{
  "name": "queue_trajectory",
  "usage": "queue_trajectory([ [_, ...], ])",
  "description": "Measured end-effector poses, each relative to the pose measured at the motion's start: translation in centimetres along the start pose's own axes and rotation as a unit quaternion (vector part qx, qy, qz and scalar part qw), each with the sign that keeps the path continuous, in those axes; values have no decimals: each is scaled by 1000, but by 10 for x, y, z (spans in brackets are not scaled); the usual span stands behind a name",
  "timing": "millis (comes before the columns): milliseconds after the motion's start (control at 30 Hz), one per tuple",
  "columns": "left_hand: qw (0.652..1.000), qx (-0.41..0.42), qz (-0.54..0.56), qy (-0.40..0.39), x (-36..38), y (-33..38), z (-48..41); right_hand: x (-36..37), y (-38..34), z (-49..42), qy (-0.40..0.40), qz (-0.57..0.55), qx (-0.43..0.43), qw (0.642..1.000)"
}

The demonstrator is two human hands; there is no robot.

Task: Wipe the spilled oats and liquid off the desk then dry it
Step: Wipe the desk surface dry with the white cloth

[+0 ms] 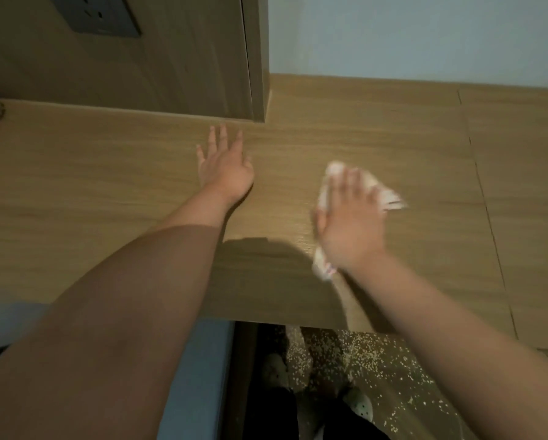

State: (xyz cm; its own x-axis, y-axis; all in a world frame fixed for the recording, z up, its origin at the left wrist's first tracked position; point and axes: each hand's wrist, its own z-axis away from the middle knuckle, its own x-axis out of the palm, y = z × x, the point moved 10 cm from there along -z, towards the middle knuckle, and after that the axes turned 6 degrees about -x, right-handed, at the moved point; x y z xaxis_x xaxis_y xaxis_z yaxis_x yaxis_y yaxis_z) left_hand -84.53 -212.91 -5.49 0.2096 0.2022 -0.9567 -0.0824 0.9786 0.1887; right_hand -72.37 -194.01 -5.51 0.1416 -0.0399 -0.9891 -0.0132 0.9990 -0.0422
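Head view is catching oats (377, 354) lying scattered on the floor below the desk's (107, 185) near edge. On the desk, the right hand (349, 217) is pressing down with its fingers straight and spread on one white cloth (333, 173), which is stretching from the near edge toward the back. Farther back on the desk, the left hand (225, 168) is lying palm-down, fingers straight and a bit fanned, holding nothing.

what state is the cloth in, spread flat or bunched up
Bunched up: the cloth shows as crumpled lumps past the fingers and behind the wrist of the right hand pressing it.
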Motion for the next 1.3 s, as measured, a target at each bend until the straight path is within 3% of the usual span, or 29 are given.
queue_trajectory([
  [67, 1000, 4, 25, 16, 4, 3, 24, 11, -52, 39, -13, 6, -161, 987],
  [133, 999, 2, 39, 34, 11, 8, 58, 7, -42, 55, -17, -3, -231, 973],
  [200, 999, 1, 33, 39, 20, 16, 90, 4, 11, 41, -17, 3, -170, 985],
  [267, 999, -17, 26, 38, 28, 21, 115, -4, 64, 28, -5, -33, -44, 999],
  [333, 998, -43, 17, 33, 36, 29, 135, -4, 70, 36, 7, -35, 33, 999],
  [367, 998, -54, 15, 32, 40, 33, 144, -2, 54, 47, 9, -17, 21, 1000],
  [500, 997, -70, 1, 33, 44, 39, 160, 15, -16, 112, -32, -38, -220, 974],
  [567, 995, -94, 5, 22, 46, 41, 162, 13, 0, 124, -22, -15, -318, 948],
  [600, 994, -112, 12, 16, 48, 45, 163, 14, 22, 119, -21, 7, -317, 948],
  [700, 992, -124, 3, 23, 54, 65, 174, 2, 120, 83, 0, -2, -118, 993],
  [767, 993, -116, -8, 34, 56, 71, 177, -4, 158, 77, 10, -27, 43, 999],
  [800, 992, -117, -11, 36, 57, 70, 177, -5, 150, 81, 6, -10, 68, 998],
  [833, 992, -119, -12, 36, 58, 69, 176, -3, 130, 90, 8, 9, 49, 999],
  [933, 992, -120, -15, 39, 58, 70, 174, 17, 38, 133, -59, -6, -175, 983],
  [1000, 992, -122, -21, 39, 58, 71, 174, 11, 31, 145, -54, -18, -297, 953],
  [1033, 991, -122, -28, 38, 58, 70, 174, 11, 46, 141, -40, 2, -314, 949],
  [1100, 991, -122, -38, 38, 58, 70, 174, 10, 108, 116, -15, 24, -197, 980],
  [1133, 991, -123, -39, 38, 58, 70, 174, 5, 147, 105, -1, 11, -91, 996],
  [1200, 991, -124, -40, 37, 59, 70, 174, -2, 201, 106, 15, -39, 113, 993],
  [1233, 991, -124, -41, 39, 59, 70, 174, -4, 200, 111, 0, -44, 163, 986],
  [1300, 990, -124, -43, 43, 60, 70, 174, -1, 161, 122, -22, -9, 143, 989],
])
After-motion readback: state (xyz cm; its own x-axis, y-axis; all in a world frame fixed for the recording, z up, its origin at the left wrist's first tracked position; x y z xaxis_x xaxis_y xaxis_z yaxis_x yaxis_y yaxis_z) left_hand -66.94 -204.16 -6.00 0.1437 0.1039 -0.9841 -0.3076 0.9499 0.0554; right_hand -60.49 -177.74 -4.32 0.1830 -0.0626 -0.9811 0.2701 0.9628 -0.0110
